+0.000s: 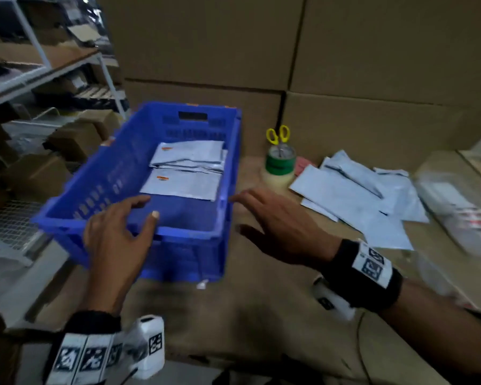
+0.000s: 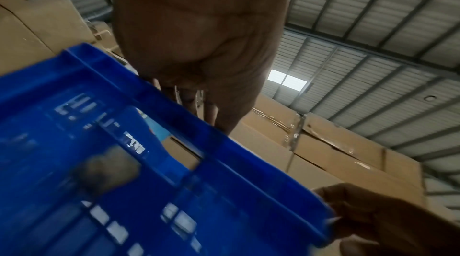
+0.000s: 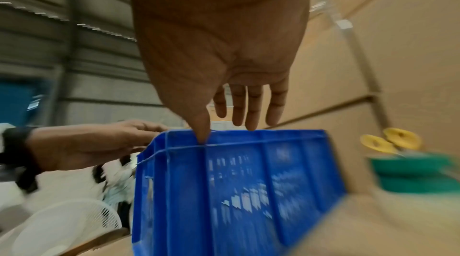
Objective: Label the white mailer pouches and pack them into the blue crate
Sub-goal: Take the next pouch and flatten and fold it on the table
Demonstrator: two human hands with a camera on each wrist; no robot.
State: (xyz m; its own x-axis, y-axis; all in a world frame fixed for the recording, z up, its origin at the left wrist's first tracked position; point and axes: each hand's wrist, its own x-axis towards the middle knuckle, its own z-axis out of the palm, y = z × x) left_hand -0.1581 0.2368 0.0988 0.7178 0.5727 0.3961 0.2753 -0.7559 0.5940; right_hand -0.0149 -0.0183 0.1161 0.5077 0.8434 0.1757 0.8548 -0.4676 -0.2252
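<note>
Hands come first, nearest the camera: the left hand (image 1: 114, 240) hangs over the near rim of the crate (image 1: 189, 240), fingers spread and lax, thumb up, gripping nothing. The right hand (image 1: 278, 226) is spread wide at the crate's right wall; in the right wrist view its fingertips (image 3: 204, 138) reach the rim, though whether they press on it or only brush it cannot be told. Both are empty.

Judged from this, the step in hand is steadying or shifting the crate between pouches, not labelling. The next move calls for the right hand to go to the loose pile, take one pouch by an edge, and get a label on it before it goes in.

The crate stands on the cardboard worktop (image 1: 233, 309), slightly askew, its perforated walls blurred. Inside, toward its far half, lie the packed pouches (image 1: 184, 184): flat, white, in two overlapping lots, each top one showing a small orange mark near a corner. The near floor is bare blue.

Right of the crate, the unlabelled pouches (image 1: 353, 201) sprawl in a loose fan, thin and slippery-looking, likely to slide if grabbed in a bunch. Behind them a jar (image 1: 278, 169) holds yellow scissors (image 1: 278, 134). Cartons (image 1: 372, 65) wall the back.
</note>
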